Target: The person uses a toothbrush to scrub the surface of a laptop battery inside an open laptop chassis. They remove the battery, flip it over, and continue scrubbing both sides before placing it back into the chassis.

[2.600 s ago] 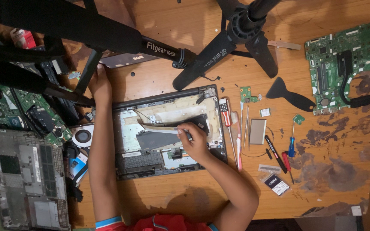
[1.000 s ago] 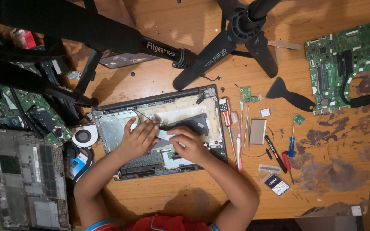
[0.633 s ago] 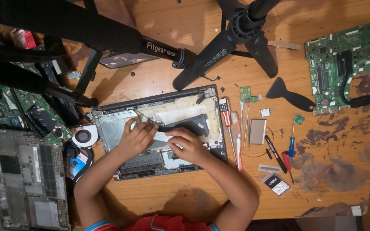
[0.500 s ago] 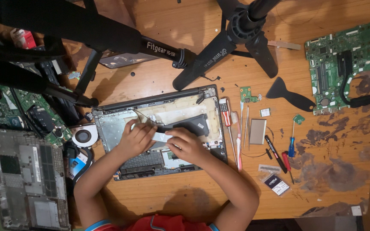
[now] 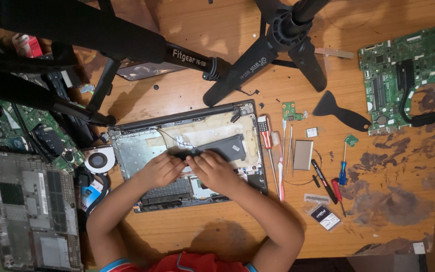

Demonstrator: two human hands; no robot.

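Lying open at the centre of the frame, the laptop base (image 5: 187, 156) works as a shallow tray: inside it sit a dark grey flat battery pack (image 5: 222, 147) tilted across the upper middle, thin wires along the pale inner shell, and a dark speaker strip near the lower edge. Both hands meet over the middle of this chassis; the left hand (image 5: 161, 169) and the right hand (image 5: 212, 170) are side by side with fingertips touching, pinched together on the left end of the battery pack. Just left of the chassis lies a round cooling fan (image 5: 98, 160), and at the lower left of the frame a grey laptop bottom cover (image 5: 28, 209) rests inner face up. Right of the chassis, in a row on the wooden tabletop (image 5: 258, 229), are a red-handled screwdriver (image 5: 264, 135), a toothbrush (image 5: 279, 166), tweezers (image 5: 290, 148), a small silver rectangular part (image 5: 303, 154), a black pen (image 5: 323, 174) and a blue-handled screwdriver (image 5: 343, 171). A black plastic pry tool (image 5: 341, 111) lies further up, and a green motherboard (image 5: 404, 75) with a black heat pipe fills the upper right. Black tripod legs (image 5: 258, 55) cross the top of the frame. Another green circuit board (image 5: 31, 126) lies at the left edge. The tabletop's right part is stained dark.
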